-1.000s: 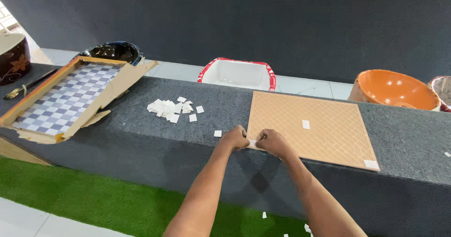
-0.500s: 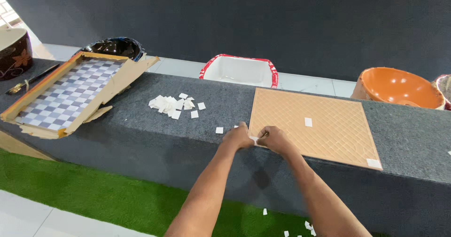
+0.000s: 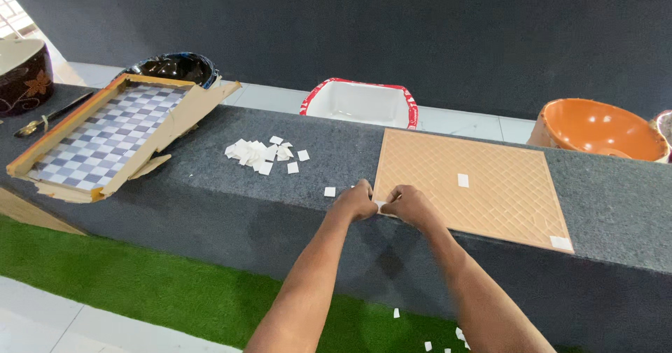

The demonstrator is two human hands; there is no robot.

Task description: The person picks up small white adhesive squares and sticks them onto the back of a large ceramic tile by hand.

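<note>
Both hands are meeting at the near-left corner of the tan tile (image 3: 470,183), lying flat on the grey surface (image 3: 210,178). The left hand (image 3: 355,201) and right hand (image 3: 409,204) are pinching a small white square (image 3: 380,205) between closed fingertips; the tile's body is spreading toward two o'clock.

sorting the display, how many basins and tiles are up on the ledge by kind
Brown tile, back up: 1
Checkered tile in torn cardboard: 1
Black basin: 1
White basin with red rim: 1
Orange basin: 1
Dark brown flowered basin: 1
Total: 6
</note>
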